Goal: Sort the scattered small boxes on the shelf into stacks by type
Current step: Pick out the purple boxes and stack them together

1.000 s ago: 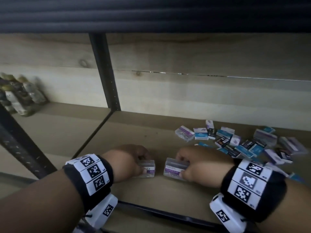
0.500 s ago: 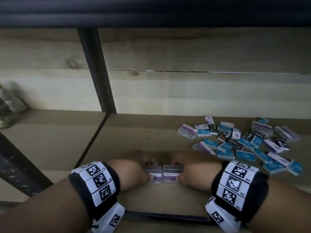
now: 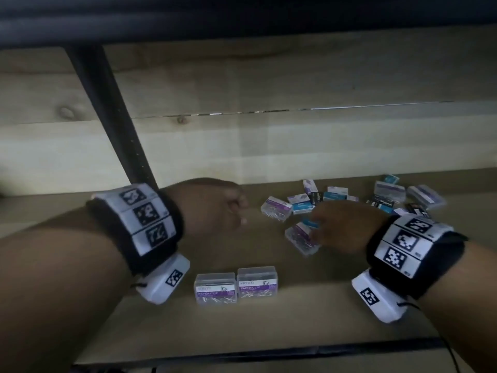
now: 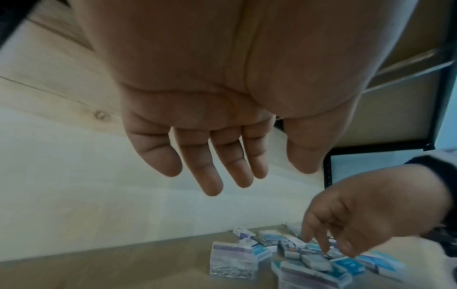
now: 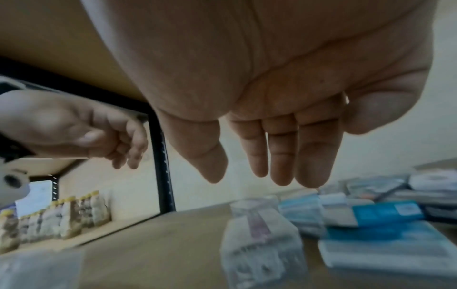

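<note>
Clear plastic paper clip boxes [image 3: 236,285], two only, stand touching at lower centre of the shelf [image 3: 295,313]. I judge sorting barely begun: the mixed pile [image 3: 349,203] waits at right. My right hand [image 3: 347,227] hovers there, fingers apart; left hand [image 3: 212,208] loose, empty.

Head view: dim, low contrast. Top of frame near black under the upper shelf [image 3: 242,14]. Back boards [image 3: 269,146] are the brightest area, with a thin bright line along the seam between them. Wristbands [image 3: 142,219] smeared by motion blur; box labels near the front stay legible. Straight edges bow toward the frame borders.

Left wrist view: brighter, bluish cast. Palm [image 4: 222,58] fills the top, soft. Boxes [image 4: 296,260] blurred.

Right wrist view: warm, even light. Foreground boxes [image 5: 262,244] heavily out of focus; bottles [image 5: 54,221] sharper.
</note>
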